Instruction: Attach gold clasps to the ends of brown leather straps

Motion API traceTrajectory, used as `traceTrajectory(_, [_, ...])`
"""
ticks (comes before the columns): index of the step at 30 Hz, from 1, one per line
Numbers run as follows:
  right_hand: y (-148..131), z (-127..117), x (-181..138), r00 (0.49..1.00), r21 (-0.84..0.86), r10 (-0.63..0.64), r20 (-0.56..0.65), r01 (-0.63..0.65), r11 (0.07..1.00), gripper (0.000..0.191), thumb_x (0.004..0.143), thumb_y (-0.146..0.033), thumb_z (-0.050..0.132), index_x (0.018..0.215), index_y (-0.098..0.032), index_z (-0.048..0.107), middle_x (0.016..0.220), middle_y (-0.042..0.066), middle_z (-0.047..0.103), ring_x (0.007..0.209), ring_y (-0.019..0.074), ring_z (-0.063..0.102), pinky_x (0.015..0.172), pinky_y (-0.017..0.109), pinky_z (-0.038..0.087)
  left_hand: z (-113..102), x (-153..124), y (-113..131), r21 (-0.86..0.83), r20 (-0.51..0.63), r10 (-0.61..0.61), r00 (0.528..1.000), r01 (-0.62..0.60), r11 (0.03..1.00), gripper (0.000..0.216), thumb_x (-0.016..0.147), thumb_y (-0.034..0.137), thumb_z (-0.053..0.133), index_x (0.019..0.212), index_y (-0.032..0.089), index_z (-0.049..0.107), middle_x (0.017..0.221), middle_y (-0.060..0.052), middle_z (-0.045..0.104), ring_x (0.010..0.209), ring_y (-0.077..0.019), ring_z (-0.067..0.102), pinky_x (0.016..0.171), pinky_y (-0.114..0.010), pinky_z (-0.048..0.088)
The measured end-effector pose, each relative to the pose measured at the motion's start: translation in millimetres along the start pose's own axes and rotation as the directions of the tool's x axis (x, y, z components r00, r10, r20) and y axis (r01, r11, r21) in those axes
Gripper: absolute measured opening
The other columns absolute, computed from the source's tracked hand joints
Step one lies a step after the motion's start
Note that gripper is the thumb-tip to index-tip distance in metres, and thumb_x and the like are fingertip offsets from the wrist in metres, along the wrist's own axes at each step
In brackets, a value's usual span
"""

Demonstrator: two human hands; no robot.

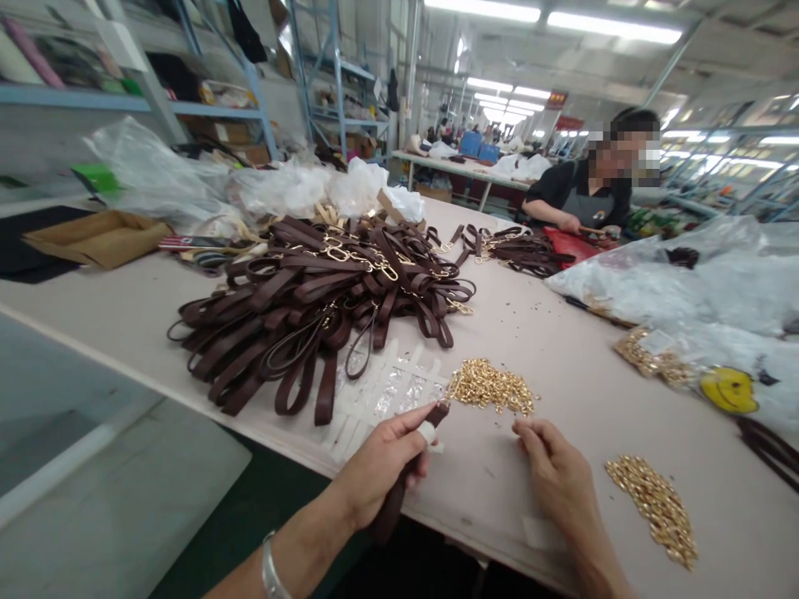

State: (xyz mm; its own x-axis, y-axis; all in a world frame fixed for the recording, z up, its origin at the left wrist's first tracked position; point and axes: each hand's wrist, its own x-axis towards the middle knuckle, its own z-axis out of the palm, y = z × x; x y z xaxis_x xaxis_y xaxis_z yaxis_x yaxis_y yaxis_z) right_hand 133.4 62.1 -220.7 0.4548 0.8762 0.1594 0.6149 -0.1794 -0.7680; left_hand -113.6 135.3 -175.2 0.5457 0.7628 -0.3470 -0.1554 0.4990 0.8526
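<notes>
Left hand (399,449) pinches a smooth, dark-brown strap (390,512) at the table's (483,470) near edge, its lower end lost in shadow; right hand (555,466) curls near heaped, glossy gold fittings (490,387), whether gripping one I cannot tell.

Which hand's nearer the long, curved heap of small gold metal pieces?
Right. The right hand is just left of the curved heap; the left hand is farther left.

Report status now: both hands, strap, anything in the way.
Left hand gripping strap. Right hand near gold pile, whether holding anything unclear. Strap heap beyond left hand, apparently not in the way.
</notes>
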Motion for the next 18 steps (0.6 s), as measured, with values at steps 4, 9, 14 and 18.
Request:
traceTrajectory(4, [-12.5, -1.1, -18.1, 0.989, 0.314, 0.147, 0.025, -0.148, 0.938, 0.033, 0.079, -0.049, 0.068, 0.092, -0.019, 0.072, 0.075, 0.003, 0.069, 0.072, 0.0189, 0.064, 0.070, 0.029, 0.051, 10.7, 1.0, -7.1, 0.142, -0.034, 0.061, 0.998, -0.056, 0.988, 0.029, 0.083, 0.028, 0.057, 0.102, 0.015, 0.074, 0.083, -0.003, 0.068, 0.061, -0.0095, 0.053, 0.051, -0.019, 0.037])
traceTrajectory(9, [-37.6, 12.2, -36.9, 0.980, 0.565, 0.152, 0.125, -0.197, 0.802, 0.026, 0.077, -0.041, 0.075, 0.093, -0.021, 0.071, 0.070, 0.001, 0.070, 0.069, 0.0158, 0.064, 0.069, 0.027, 0.051, 25.5, 2.1, -14.9, 0.227, 0.054, 0.182, 0.982, -0.190, 0.955, 0.039, 0.077, 0.015, 0.063, 0.115, 0.020, 0.071, 0.117, -0.003, 0.072, 0.111, -0.0223, 0.061, 0.101, -0.034, 0.043])
traceTrajectory(14, [-46.0, 26.3, -40.1, 0.965, 0.657, 0.147, 0.217, -0.256, 0.709, 0.021, 0.078, -0.039, 0.076, 0.087, -0.020, 0.074, 0.065, 0.001, 0.068, 0.064, 0.0137, 0.061, 0.066, 0.026, 0.050, 35.0, 2.7, -15.2, 0.151, 0.085, 0.157, 0.984, -0.169, 0.974, 0.030, 0.072, 0.011, 0.064, 0.101, 0.015, 0.073, 0.099, -0.005, 0.077, 0.098, -0.0219, 0.068, 0.093, -0.034, 0.049])
traceTrajectory(18, [-48.8, 30.4, -37.9, 0.954, 0.670, 0.160, 0.255, -0.293, 0.682, 0.020, 0.076, -0.038, 0.077, 0.084, -0.020, 0.075, 0.061, -0.001, 0.065, 0.060, 0.0122, 0.059, 0.065, 0.026, 0.049, 34.7, 2.2, -15.4, 0.187, 0.116, 0.194, 0.974, -0.213, 0.959, 0.026, 0.074, 0.008, 0.062, 0.096, 0.015, 0.073, 0.097, -0.005, 0.076, 0.094, -0.0197, 0.068, 0.089, -0.030, 0.051])
